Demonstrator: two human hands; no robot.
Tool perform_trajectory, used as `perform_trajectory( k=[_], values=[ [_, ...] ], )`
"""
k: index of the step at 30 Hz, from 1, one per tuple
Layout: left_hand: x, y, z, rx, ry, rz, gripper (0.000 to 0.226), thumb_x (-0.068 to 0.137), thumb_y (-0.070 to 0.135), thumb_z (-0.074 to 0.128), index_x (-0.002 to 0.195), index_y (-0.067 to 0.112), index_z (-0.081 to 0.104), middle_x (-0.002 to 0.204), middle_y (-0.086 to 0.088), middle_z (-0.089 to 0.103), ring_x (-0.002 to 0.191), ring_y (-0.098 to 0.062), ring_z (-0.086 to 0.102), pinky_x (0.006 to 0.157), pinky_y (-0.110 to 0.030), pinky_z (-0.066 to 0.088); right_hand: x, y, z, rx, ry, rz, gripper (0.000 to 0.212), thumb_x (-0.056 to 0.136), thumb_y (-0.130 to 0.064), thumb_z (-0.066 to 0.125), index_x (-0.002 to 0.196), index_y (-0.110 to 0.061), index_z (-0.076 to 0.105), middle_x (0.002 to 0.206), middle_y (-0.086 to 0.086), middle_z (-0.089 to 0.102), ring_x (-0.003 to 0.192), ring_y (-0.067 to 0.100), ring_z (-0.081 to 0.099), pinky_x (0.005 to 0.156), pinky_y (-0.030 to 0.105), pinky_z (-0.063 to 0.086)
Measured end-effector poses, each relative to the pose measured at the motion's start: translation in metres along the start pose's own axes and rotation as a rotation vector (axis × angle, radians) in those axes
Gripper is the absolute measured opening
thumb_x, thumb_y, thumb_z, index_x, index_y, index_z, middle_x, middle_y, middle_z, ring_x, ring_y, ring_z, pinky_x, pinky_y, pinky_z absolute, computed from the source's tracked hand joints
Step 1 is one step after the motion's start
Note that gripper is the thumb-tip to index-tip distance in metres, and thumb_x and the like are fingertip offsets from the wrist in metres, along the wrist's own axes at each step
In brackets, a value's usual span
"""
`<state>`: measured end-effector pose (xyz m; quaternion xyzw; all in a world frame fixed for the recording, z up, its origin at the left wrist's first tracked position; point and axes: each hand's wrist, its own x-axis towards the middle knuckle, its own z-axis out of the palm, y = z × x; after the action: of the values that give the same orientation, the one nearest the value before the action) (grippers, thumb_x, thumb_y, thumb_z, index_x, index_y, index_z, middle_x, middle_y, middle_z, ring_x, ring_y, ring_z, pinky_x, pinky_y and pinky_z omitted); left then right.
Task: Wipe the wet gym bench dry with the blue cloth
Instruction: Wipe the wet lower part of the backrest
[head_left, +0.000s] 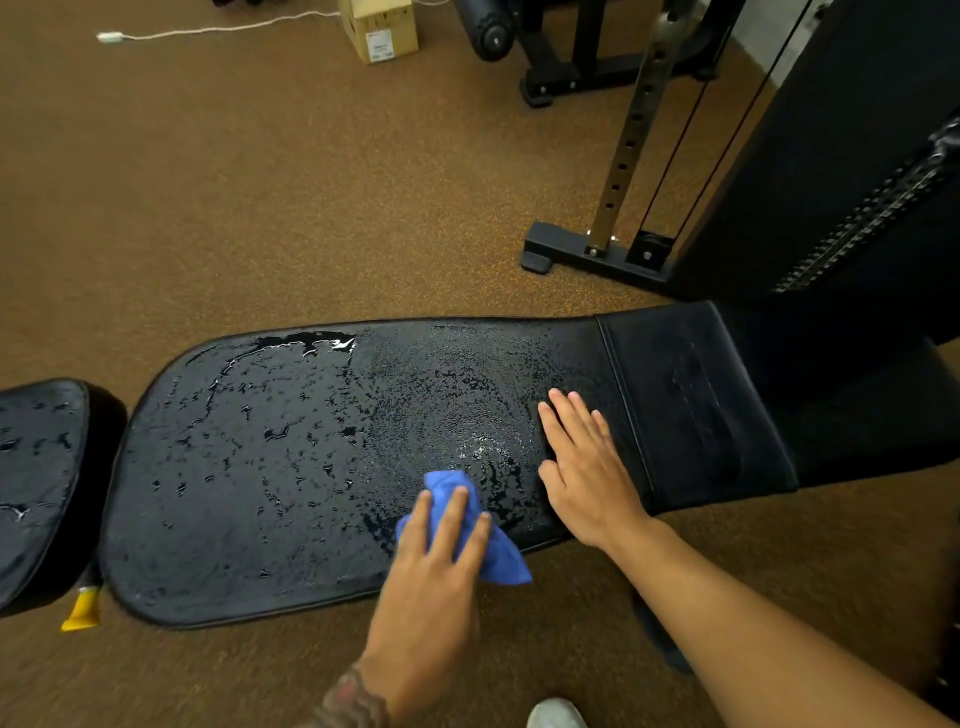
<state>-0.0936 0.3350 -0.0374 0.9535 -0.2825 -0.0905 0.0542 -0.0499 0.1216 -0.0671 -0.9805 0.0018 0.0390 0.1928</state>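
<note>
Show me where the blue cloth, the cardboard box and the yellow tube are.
blue cloth (505, 564): head view, on its loose right-hand corner.
cardboard box (382, 23): head view, on its front face above the white label.
yellow tube (83, 612): head view, on the middle of its body.

Your arms are bare from the frame's edge to the left hand (431, 566) and the right hand (587, 478), with short, plain nails on the fingers (449, 519). Just above the wrist, your left forearm (387, 660) carries a tattoo (353, 699) of dark linework with reddish shading, too blurred and cropped to make out the design. Low at the bottom edge sits the rounded toe of a pale, probably white, shoe (556, 714).
</note>
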Motion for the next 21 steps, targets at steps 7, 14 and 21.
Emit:
perform_trajectory(
  k=[7,14,21],
  values=[
    [0.058,-0.015,-0.006,-0.032,0.008,-0.09,0.06,0.079,0.008,0.046,0.14,0.015,0.046,0.152,-0.013,0.035,0.137,-0.048,0.03,0.108,-0.055,0.033,0.001,0.0,0.002,-0.01,0.013,-0.002,0.067,0.085,-0.028,0.021,0.151,-0.012,0.02,0.16,0.005,0.011,0.147,0.018,0.0,0.119,0.041,0.001],
    [-0.011,-0.067,0.005,-0.018,0.089,-0.234,0.059,0.078,0.014,0.032,0.132,0.01,0.055,0.146,-0.017,0.043,0.128,-0.051,0.037,0.097,-0.058,0.045,0.0,-0.002,0.001,0.0,0.012,0.005,0.063,0.089,-0.023,0.029,0.151,-0.012,0.019,0.16,0.004,0.01,0.147,0.017,-0.002,0.119,0.039,-0.001],
    [0.0,-0.003,0.007,-0.024,0.011,-0.018,0.067,0.066,0.016,0.034,0.127,0.01,0.062,0.141,-0.018,0.05,0.126,-0.052,0.043,0.092,-0.06,0.047,0.001,-0.007,0.002,-0.065,0.014,0.018,0.069,0.083,-0.029,0.02,0.149,-0.009,0.024,0.159,0.007,0.016,0.147,0.021,0.005,0.118,0.04,0.001]
  ],
)
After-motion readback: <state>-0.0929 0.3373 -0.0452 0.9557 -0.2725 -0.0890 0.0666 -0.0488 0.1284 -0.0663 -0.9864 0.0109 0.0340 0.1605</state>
